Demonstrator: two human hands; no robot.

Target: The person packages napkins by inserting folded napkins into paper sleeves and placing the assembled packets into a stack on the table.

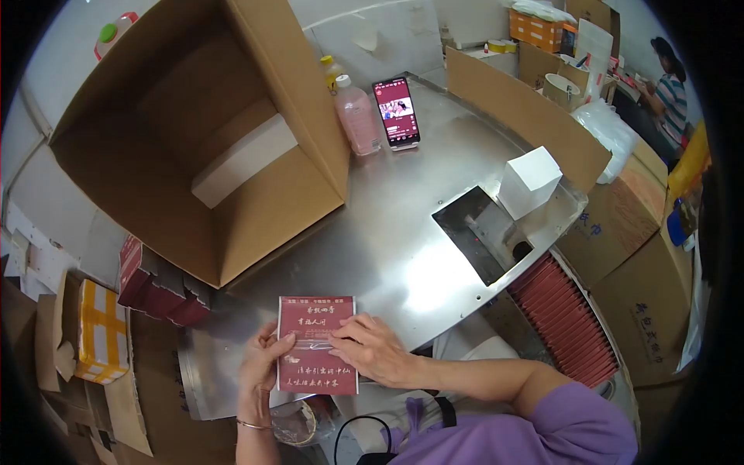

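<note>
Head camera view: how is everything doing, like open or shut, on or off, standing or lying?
Red packet: held, printed side showing.
Left hand: gripping the packet's edge.
Right hand: fingers bent, touching the packet.
Big cardboard box: open.
Phone: screen on, propped up.
Pink bottle: capped, standing.
White box: standing; can't tell if shut.
Packet row: packed side by side.

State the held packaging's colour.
The packaging is dark red with white lettering, best seen in the head view.

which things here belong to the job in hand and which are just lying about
Job, apparently:
red packet, touched by left hand and right hand
probably row of red pieces
possibly open cardboard box

Apparently lying about:
phone
pink bottle
yellow bottle
</note>
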